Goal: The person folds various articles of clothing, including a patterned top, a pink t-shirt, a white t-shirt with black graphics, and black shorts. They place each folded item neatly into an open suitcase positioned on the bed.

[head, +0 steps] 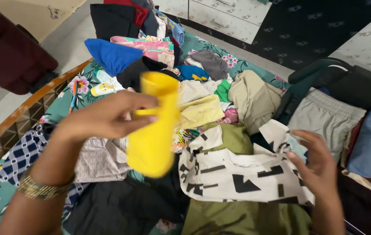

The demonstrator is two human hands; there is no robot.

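Observation:
My left hand is raised over the bed, gripping a bright yellow garment that hangs down, blurred by motion. A gold bangle sits on that wrist. My right hand hovers with fingers apart at the right edge of a white cloth with black shapes, fingertips close to it or just touching. An olive green garment lies under that white cloth.
A heap of mixed clothes covers the floral bedsheet: a blue piece, beige trousers, a grey pair of shorts, a checked cloth. A wooden bed rail runs on the left. Drawers stand behind.

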